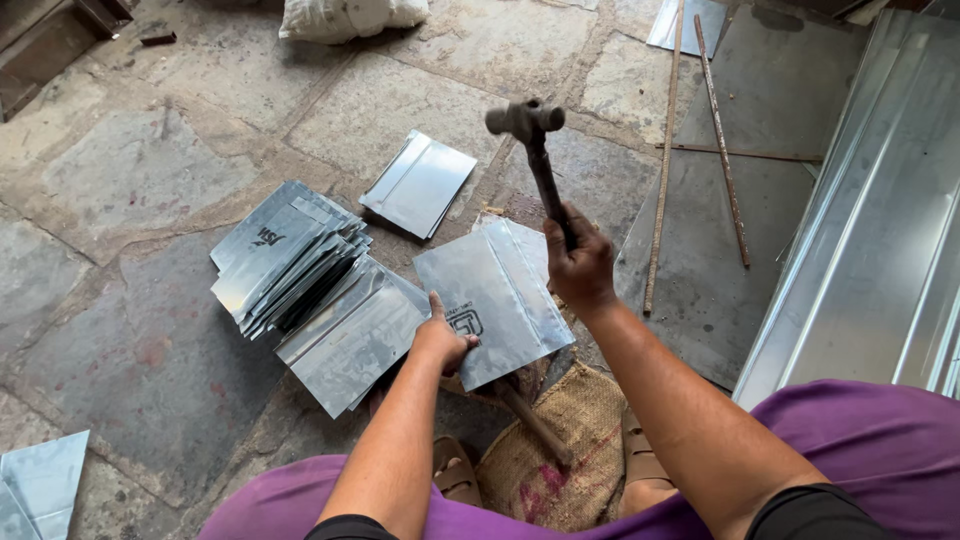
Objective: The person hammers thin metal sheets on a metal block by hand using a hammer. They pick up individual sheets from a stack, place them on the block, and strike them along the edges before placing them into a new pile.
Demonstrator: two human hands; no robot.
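Note:
My right hand point(580, 265) grips the dark handle of a hammer point(530, 135), raised with its head up over the stone floor. My left hand point(440, 340) holds the near left edge of a folded grey metal sheet point(495, 295), thumb on top. The sheet lies tilted in front of me over a burlap sack point(560, 450) and a wooden stick point(530, 420).
A fanned stack of similar metal sheets point(300, 275) lies to the left, a smaller pile point(420, 185) behind it. Long galvanised panels point(880, 220) and thin rusty rods point(720, 140) lie right. A white sack point(340, 18) sits far back. Another sheet point(40, 485) is at bottom left.

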